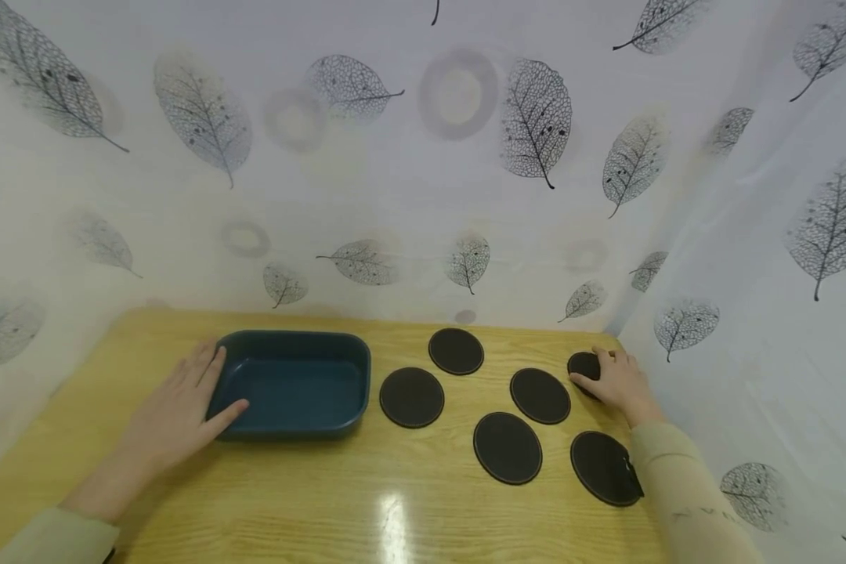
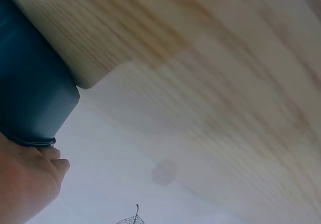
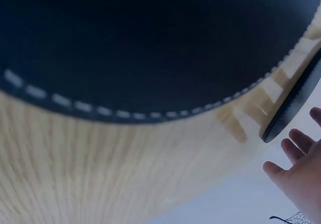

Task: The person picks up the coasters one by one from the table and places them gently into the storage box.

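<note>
My left hand (image 1: 183, 399) rests on the left rim of a dark blue rectangular baking dish (image 1: 296, 392), fingers extended and the thumb over its near left corner. In the left wrist view that hand (image 2: 30, 179) lies against the rim of the dish (image 2: 35, 88). At the far right, my right hand (image 1: 620, 384) is over a round black coaster (image 1: 583, 368), partly covering it. The right wrist view shows this hand (image 3: 301, 171) with spread fingers beside the coaster (image 3: 293, 101); a gap shows between them. Another stitched-edge coaster (image 3: 160, 43) fills the foreground.
Several more black coasters lie flat between the dish and the right arm, among them a far one (image 1: 456, 351) and a near one (image 1: 507, 448). A coaster (image 1: 602, 466) lies beside the right sleeve. Behind the wooden table (image 1: 289, 501) hangs a leaf-print curtain (image 1: 395, 196).
</note>
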### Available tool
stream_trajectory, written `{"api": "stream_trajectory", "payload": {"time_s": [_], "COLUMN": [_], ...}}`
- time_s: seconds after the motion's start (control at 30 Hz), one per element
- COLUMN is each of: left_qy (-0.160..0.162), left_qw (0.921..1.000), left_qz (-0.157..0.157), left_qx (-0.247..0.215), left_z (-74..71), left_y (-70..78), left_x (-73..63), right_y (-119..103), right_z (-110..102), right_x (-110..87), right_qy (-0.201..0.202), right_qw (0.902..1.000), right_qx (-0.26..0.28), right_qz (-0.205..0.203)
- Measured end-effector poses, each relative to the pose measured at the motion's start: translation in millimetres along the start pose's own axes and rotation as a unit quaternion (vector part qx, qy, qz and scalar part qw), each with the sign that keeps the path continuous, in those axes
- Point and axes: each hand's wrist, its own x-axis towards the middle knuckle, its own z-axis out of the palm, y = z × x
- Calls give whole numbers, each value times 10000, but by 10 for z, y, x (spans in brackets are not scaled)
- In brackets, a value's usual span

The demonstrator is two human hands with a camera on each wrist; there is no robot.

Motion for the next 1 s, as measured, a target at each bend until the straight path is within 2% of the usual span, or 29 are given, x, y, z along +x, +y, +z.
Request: {"api": "stream_trajectory", "payload": {"time_s": [0.3,0.6,0.87,1.0], "left_qy": [114,198,50,86], "left_qw": [9999,9998,10000,9999], "left_qz": [14,77,1,7], "left_qx": [21,1,-13,-67], "left_z": [-7,15,10,12], "left_y": [2,-7,-9,-10], "left_x": [11,9,18,16], "right_y": [73,71,-10,-26], "right_z": [88,56,6,-17], "right_x": [26,45,25,27], "right_qy": [-293,-178,-266,-322], "right_qw": [9994,9996,9993,9989], "right_qx": [185,167,169,118], "right_qz": [6,-135,207,304]}}
